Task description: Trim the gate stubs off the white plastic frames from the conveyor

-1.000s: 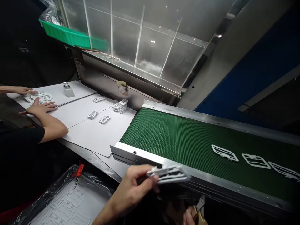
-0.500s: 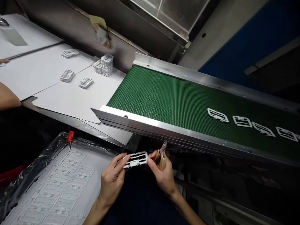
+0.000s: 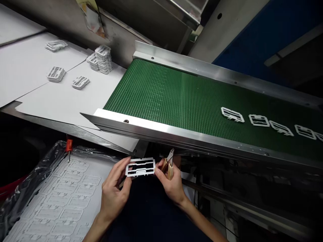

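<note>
A white plastic frame (image 3: 140,167) with slots is held between both hands, below the conveyor's near rail. My left hand (image 3: 114,190) grips its left end, thumb below and fingers above. My right hand (image 3: 171,183) pinches its right end between thumb and forefinger, and also holds nippers (image 3: 170,163) with yellowish handles, jaws pointing up. Several similar white frames (image 3: 232,115) lie on the green belt (image 3: 161,94) at the right.
Stacks of white frames (image 3: 103,59) stand on the white-covered table (image 3: 58,104). At lower left, a plastic-lined box (image 3: 94,201) holds rows of frames, with a red-handled tool (image 3: 69,146) at its edge. A metal rail (image 3: 151,129) borders the belt.
The view has shifted, moving most surroundings left and up. Both hands have moved slightly left, and the held frame has turned its broad face more toward the camera. Another person's arm has left view.
</note>
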### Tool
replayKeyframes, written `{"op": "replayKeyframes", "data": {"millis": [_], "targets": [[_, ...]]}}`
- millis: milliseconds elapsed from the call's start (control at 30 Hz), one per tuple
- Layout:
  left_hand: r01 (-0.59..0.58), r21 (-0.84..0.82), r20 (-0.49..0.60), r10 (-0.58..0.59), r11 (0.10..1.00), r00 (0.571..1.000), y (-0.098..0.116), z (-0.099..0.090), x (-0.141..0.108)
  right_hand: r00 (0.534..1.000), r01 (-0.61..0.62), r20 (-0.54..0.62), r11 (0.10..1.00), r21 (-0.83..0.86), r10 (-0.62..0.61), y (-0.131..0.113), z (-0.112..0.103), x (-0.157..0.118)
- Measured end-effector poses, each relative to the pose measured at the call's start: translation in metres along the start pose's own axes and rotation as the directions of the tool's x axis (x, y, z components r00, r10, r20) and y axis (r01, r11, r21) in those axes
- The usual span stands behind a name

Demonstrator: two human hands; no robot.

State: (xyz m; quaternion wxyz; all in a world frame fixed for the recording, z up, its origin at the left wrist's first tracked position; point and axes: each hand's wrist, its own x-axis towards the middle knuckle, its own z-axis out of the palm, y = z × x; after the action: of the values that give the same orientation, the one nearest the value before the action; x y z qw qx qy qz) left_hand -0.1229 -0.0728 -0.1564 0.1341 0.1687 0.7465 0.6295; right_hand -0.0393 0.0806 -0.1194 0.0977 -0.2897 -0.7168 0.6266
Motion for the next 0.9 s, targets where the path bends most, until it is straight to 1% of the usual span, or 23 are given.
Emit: {"op": "replayKeyframes", "data": {"millis": [200, 300, 467, 667, 900], "targets": [[0.12, -0.103, 0.009, -0.12, 0.987, 0.993, 0.003, 0.002, -0.005, 0.999, 0.017, 0.028, 1.0, 0.003, -0.017, 0.003, -0.001, -0.005], [0.145, -0.121, 0.013, -0.145, 0.982, 0.989, 0.004, 0.004, -0.007, 1.0, 0.022, 0.021, 1.0, -0.001, -0.022, 0.005, -0.001, -0.008], [0.142, -0.129, 0.0, -0.143, 0.981, 0.99, 0.007, 0.007, -0.008, 1.0, 0.013, 0.026, 0.999, -0.034, -0.012, 0.006, -0.002, -0.012], [0.133, -0.122, 0.02, -0.132, 0.984, 0.991, 0.008, 0.009, -0.009, 1.0, 0.006, 0.007, 1.0, -0.029, -0.006, 0.008, -0.004, -0.017], [0.107, -0.157, 0.028, -0.104, 0.982, 0.994, 0.009, 0.01, -0.01, 1.0, -0.004, -0.007, 0.999, -0.051, 0.003, 0.008, -0.005, -0.022]]}}
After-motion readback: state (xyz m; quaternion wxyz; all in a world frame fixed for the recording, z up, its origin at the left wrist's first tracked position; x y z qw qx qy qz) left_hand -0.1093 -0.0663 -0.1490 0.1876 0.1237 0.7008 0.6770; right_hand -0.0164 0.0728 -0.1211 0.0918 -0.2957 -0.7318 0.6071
